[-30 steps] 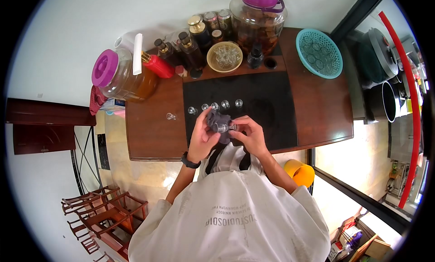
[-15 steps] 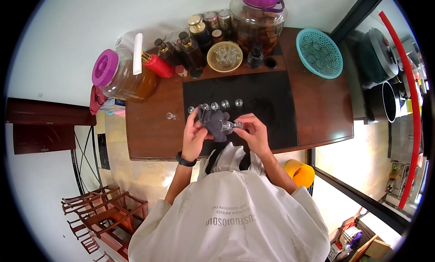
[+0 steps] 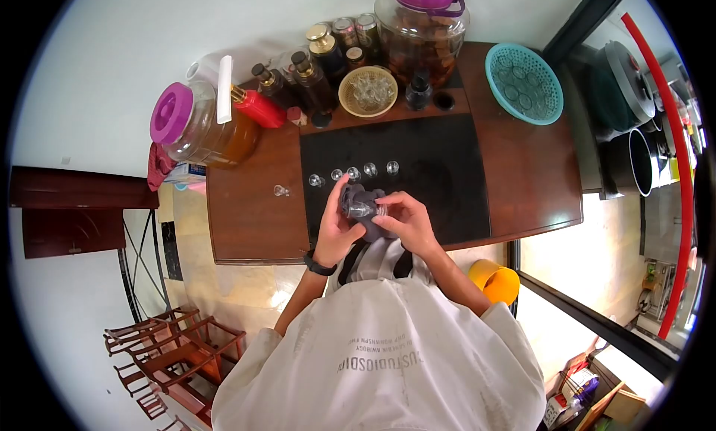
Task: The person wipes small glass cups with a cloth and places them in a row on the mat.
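A small clear stemmed glass (image 3: 360, 209) lies sideways between my hands, its bowl toward the left. My right hand (image 3: 406, 224) pinches it by the foot end. With my left hand (image 3: 339, 226) I grip a dark grey cloth (image 3: 377, 230), which is bunched behind and under the glass bowl. Beyond the cloth, several similar small glasses (image 3: 370, 169) stand in a loose row on the black mat (image 3: 440, 151). One more glass (image 3: 281, 191) is off to the left on the brown wood.
Along the back of the table (image 3: 526, 185) are a yellow basket (image 3: 343, 107) of glassware, bottles (image 3: 313, 84), and a large purple-lidded jar (image 3: 425, 39). Another jar (image 3: 224, 136) stands left. A turquoise basket (image 3: 556, 107) holding glasses is at right. A yellow bin (image 3: 488, 273) sits below the front edge.
Both hands have drawn closer together. The glass has shifted left, its bowl now deeper against the cloth, and my left hand has moved right and slightly nearer to me.
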Action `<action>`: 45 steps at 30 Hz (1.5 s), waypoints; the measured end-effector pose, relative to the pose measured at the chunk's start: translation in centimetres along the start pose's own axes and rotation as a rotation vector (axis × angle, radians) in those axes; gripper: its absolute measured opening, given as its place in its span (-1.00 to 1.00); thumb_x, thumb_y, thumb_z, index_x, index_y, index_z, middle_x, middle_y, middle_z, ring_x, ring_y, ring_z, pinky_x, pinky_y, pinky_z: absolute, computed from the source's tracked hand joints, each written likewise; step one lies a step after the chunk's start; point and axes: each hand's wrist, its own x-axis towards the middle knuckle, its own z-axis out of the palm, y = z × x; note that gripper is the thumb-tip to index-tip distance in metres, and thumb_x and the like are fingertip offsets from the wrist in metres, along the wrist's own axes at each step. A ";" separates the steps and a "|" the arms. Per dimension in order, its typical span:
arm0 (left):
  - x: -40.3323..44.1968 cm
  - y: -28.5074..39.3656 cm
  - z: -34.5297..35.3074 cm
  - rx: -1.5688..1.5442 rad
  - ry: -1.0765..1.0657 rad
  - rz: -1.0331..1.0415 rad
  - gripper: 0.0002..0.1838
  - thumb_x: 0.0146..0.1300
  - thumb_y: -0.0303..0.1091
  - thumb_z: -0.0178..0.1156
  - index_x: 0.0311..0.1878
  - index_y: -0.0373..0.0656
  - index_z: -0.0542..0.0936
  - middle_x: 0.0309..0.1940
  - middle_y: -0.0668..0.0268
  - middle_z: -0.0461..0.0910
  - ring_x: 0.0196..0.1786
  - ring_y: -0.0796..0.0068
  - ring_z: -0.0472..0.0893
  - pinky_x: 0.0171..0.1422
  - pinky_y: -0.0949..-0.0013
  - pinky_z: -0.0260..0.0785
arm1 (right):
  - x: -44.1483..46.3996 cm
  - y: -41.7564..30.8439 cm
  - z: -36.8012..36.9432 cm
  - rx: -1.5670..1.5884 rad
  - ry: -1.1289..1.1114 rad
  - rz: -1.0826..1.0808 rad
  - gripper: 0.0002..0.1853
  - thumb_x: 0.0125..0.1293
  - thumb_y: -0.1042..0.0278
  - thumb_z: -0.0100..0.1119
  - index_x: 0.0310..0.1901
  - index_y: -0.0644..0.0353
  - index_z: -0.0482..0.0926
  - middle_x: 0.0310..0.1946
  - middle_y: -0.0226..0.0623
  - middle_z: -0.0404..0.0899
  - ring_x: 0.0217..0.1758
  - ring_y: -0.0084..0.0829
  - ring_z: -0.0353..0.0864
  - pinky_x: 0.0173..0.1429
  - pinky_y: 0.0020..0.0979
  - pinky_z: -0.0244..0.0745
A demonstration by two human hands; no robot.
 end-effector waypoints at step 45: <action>-0.3 -1.5 2.6 0.111 0.195 0.214 -0.12 -0.05 -0.68 0.29 0.35 -0.24 0.07 0.02 0.17 0.39 0.04 0.42 0.51 0.17 0.34 0.42 | 0.8 -0.8 1.5 -0.081 0.113 0.387 -0.57 0.44 0.02 -0.24 -0.35 0.21 0.47 -0.57 -0.50 0.40 -0.56 -0.65 0.34 -0.51 -0.57 0.23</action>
